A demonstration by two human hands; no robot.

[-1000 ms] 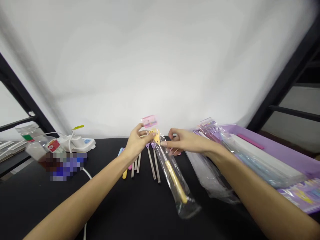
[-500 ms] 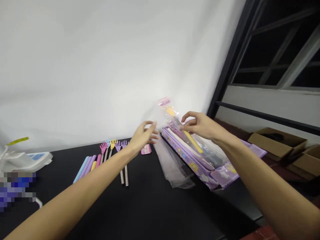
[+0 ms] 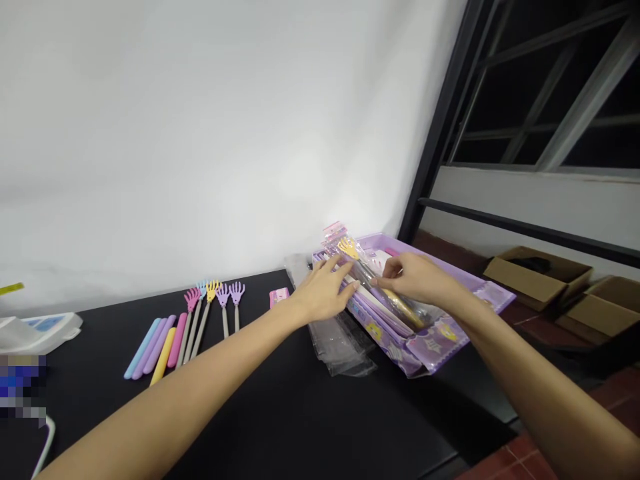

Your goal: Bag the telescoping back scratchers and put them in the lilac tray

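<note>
Observing the right hand (image 3: 417,280) closed on a clear plastic bag (image 3: 367,277) holding a yellow claw-headed back scratcher (image 3: 349,248), which lies in a shallow purple plastic tray (image 3: 493,293) on the black bench (image 3: 300,413). The left hand (image 3: 323,290), open and apart from the right, rests against lilac-printed packets (image 3: 380,320) in the tray. Pastel back scratchers (image 3: 223,297) lie in a row on the bench; crumpled clear bags (image 3: 340,353) lie against the tray.

One camera, worn on the person's head, looks forward and down at the black bench (image 3: 325,413) from close above its near side. The left hand (image 3: 320,290) and right hand (image 3: 420,280) sit near the centre, the white wall (image 3: 200,147) spans 9 to 12 o'clock, and a window (image 3: 550,87) lies toward 2 o'clock.
</note>
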